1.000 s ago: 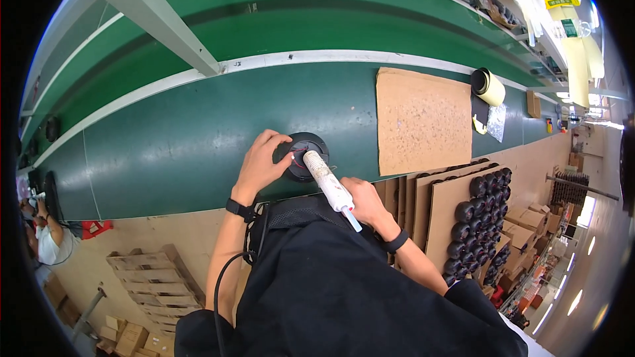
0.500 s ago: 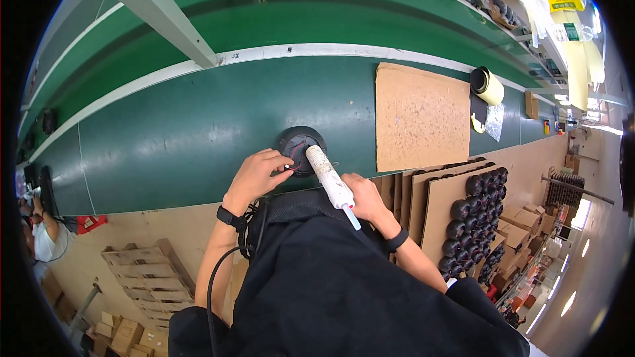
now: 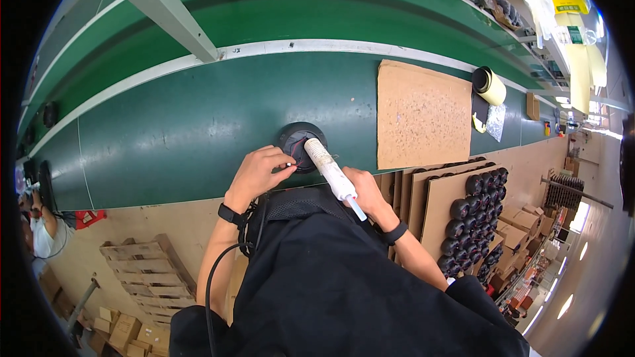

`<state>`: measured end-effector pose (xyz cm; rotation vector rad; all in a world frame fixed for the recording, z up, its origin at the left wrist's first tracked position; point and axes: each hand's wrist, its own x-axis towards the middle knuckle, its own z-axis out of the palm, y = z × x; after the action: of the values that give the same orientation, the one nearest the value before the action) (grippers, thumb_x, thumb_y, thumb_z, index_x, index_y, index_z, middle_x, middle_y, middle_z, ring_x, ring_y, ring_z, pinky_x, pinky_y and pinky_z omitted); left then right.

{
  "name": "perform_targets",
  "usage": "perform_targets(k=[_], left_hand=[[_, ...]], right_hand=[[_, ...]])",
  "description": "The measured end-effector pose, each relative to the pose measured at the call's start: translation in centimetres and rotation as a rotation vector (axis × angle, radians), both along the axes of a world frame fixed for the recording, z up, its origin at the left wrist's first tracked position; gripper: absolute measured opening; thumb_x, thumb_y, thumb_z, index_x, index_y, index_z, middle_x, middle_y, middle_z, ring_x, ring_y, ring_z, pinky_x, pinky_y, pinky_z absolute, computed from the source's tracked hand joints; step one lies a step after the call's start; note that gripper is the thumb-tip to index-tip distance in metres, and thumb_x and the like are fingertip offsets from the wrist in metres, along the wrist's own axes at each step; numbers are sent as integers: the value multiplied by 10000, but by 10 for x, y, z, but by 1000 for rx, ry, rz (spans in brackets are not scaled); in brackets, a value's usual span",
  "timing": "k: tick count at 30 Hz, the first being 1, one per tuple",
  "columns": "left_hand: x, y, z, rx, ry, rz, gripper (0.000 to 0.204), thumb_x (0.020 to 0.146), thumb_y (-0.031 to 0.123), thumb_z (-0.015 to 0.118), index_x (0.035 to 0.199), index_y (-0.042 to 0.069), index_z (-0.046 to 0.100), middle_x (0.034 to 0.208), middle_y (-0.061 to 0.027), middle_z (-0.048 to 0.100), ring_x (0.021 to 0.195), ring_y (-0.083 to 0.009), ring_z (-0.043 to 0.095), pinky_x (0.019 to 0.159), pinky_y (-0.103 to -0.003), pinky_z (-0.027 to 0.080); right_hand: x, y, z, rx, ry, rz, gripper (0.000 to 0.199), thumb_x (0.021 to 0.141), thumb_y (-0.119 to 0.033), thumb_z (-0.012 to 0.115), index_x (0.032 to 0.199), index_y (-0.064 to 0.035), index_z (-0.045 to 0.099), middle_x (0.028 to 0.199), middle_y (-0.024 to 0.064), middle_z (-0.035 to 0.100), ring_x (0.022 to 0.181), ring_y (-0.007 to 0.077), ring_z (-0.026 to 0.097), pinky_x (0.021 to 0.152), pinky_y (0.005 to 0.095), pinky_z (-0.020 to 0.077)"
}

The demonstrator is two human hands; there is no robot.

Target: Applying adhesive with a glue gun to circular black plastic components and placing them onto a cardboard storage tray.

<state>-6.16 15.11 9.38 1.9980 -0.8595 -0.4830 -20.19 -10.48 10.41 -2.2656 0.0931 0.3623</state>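
Note:
A round black part (image 3: 286, 137), like a speaker housing, lies on the green bench close to its front edge. Thin red and dark wires run across its inside. My left hand (image 3: 259, 173) is at the part's left side, thumb and forefinger pinched on a small white connector (image 3: 289, 164). Above the part's right side slants a white sealant tube (image 3: 329, 168), smudged at its far end, its pale nozzle (image 3: 357, 209) pointing back toward me. My right hand (image 3: 362, 192) is closed round the tube from the right; most of its fingers are hidden behind the tube.
On the bench to the right lies a cardboard sheet (image 3: 423, 116), with a yellow-and-black roll (image 3: 491, 86) beyond it. Below the edge stand cardboard sheets holding several round black parts (image 3: 463, 225). A grey post (image 3: 155, 10) rises at the back left. A wooden pallet (image 3: 147, 274) is at lower left.
The tube's nozzle end has shifted slightly right, along with my right hand. My left hand keeps its pinch beside the round part.

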Motion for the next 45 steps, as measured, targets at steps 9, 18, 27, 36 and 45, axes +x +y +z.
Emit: perform_targets(k=[9, 18, 27, 36, 45], left_hand=[[19, -10, -14, -35, -45, 108, 124, 853, 184, 731, 900, 72, 756, 841, -58, 671, 803, -246, 631, 721, -365, 520], [43, -42, -36, 5, 121, 152, 176, 863, 221, 729, 910, 54, 763, 806, -88, 705, 706, -237, 672, 671, -333, 522], [36, -38, -38, -51, 220, 201, 183, 858, 225, 732, 917, 56, 767, 817, -88, 713, 710, -215, 671, 671, -325, 524], [32, -15, -31, -55, 321, 209, 152, 856, 164, 733, 911, 23, 748, 785, -65, 688, 687, -151, 612, 617, -294, 485], [8, 19, -22, -78, 391, 158, 92, 828, 100, 730, 882, 26, 739, 775, -41, 658, 682, -111, 580, 552, -254, 429]], right_hand=[[-8, -11, 8, 115, 11, 48, 350, 714, -282, 708, 897, -8, 589, 849, 191, 609, 838, 417, 598, 717, 470, 479], [0, -15, 20, 1, 79, 246, 482, 587, -365, 725, 887, -12, 593, 799, 192, 602, 777, 433, 601, 662, 457, 476], [10, -5, 25, -86, 85, 251, 334, 628, -230, 691, 837, -10, 554, 772, 219, 581, 762, 455, 586, 647, 483, 454], [12, -8, 26, -76, 86, 256, 303, 636, -228, 704, 795, -17, 554, 735, 218, 606, 734, 457, 599, 623, 470, 471], [12, -12, 27, -107, 135, 251, 305, 691, -294, 715, 796, -32, 596, 751, 236, 624, 781, 455, 610, 653, 510, 467]])
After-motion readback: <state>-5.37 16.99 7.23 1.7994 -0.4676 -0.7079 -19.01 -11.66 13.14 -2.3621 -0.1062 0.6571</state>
